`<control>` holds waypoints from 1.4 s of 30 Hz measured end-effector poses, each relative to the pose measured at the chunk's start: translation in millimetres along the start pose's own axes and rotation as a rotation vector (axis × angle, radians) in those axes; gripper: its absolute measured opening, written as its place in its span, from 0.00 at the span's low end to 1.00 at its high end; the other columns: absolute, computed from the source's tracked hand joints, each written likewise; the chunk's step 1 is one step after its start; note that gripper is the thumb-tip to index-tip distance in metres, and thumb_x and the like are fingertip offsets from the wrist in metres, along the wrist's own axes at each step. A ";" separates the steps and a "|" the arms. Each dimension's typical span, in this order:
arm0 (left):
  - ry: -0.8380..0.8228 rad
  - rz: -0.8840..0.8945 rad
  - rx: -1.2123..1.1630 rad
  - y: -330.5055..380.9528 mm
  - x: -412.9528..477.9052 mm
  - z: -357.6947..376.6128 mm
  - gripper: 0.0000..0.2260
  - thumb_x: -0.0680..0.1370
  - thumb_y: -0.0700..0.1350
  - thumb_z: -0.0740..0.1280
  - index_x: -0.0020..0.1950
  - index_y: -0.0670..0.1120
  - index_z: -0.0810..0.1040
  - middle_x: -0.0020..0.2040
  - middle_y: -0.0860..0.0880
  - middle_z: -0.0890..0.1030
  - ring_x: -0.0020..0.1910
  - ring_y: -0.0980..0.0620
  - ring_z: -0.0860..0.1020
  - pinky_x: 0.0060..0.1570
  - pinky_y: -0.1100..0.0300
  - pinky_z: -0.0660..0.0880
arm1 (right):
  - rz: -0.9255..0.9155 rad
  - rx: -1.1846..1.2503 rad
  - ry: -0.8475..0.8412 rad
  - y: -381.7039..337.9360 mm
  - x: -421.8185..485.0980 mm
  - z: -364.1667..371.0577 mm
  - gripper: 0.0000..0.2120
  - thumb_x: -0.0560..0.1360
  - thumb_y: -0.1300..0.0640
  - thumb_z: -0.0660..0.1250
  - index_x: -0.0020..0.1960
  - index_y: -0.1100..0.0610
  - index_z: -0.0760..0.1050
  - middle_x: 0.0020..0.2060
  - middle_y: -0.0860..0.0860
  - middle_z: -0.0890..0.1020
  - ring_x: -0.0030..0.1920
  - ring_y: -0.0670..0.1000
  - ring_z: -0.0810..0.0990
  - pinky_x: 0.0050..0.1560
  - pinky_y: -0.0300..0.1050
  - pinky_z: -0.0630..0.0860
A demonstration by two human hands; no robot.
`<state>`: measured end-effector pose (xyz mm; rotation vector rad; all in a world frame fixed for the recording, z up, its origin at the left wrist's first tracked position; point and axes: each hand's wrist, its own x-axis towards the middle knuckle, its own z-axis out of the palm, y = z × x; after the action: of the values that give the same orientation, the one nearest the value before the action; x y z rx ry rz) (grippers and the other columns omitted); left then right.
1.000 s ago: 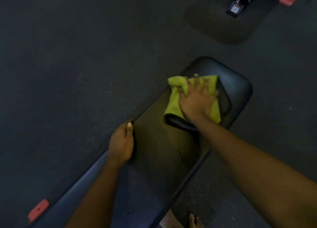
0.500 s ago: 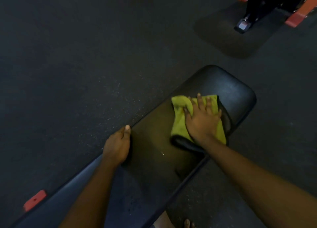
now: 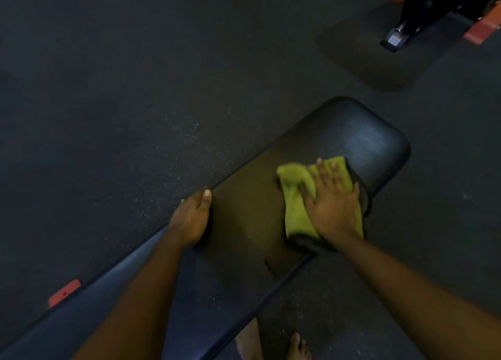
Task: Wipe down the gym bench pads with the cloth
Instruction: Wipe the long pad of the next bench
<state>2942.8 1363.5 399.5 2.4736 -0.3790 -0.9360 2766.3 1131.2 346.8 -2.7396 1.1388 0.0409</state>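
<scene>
A long black bench pad [image 3: 360, 140] runs diagonally from the lower left to the upper right. On it lies a yellow-green cloth [image 3: 294, 197] with a dark underside. My right hand [image 3: 332, 205] presses flat on the cloth, fingers straight and spread, a little short of the pad's rounded far end. My left hand [image 3: 191, 217] rests on the pad's left edge, thumb on top and fingers hidden over the side.
Dark speckled rubber floor [image 3: 135, 102] surrounds the bench. A red end cap [image 3: 64, 292] shows at the bench's lower left. Another machine's black base with red feet [image 3: 444, 9] stands on a mat at the top right. My bare foot [image 3: 296, 346] is below the bench.
My right hand has slid the cloth back along the pad, away from the rounded far end and toward me. The left hand has stayed on the pad's edge.
</scene>
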 end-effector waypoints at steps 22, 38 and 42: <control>0.058 0.050 -0.118 -75.4 -29.0 -32.8 0.24 0.85 0.55 0.49 0.72 0.43 0.71 0.70 0.39 0.73 0.69 0.41 0.70 0.67 0.52 0.65 | 0.018 0.068 0.014 -166.0 1.9 27.7 0.28 0.81 0.35 0.49 0.80 0.40 0.58 0.81 0.46 0.56 0.81 0.56 0.52 0.74 0.74 0.48; 0.017 0.116 -0.117 -139.5 -49.9 -52.2 0.24 0.84 0.58 0.49 0.72 0.47 0.71 0.68 0.43 0.75 0.61 0.49 0.74 0.61 0.55 0.68 | 0.099 0.048 0.003 -190.8 -38.4 32.8 0.28 0.82 0.36 0.48 0.81 0.42 0.56 0.82 0.46 0.54 0.81 0.57 0.51 0.73 0.75 0.49; 0.062 0.135 -0.103 -156.8 -57.2 -54.4 0.23 0.84 0.56 0.51 0.72 0.46 0.72 0.69 0.42 0.75 0.64 0.46 0.73 0.63 0.55 0.67 | -0.300 -0.010 -0.020 -210.6 -150.0 44.3 0.29 0.81 0.36 0.50 0.80 0.40 0.56 0.81 0.45 0.56 0.82 0.53 0.51 0.74 0.71 0.52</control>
<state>2952.0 1538.3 386.4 2.3459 -0.4587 -0.8018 2810.7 1389.8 348.5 -2.8791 0.7138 0.0350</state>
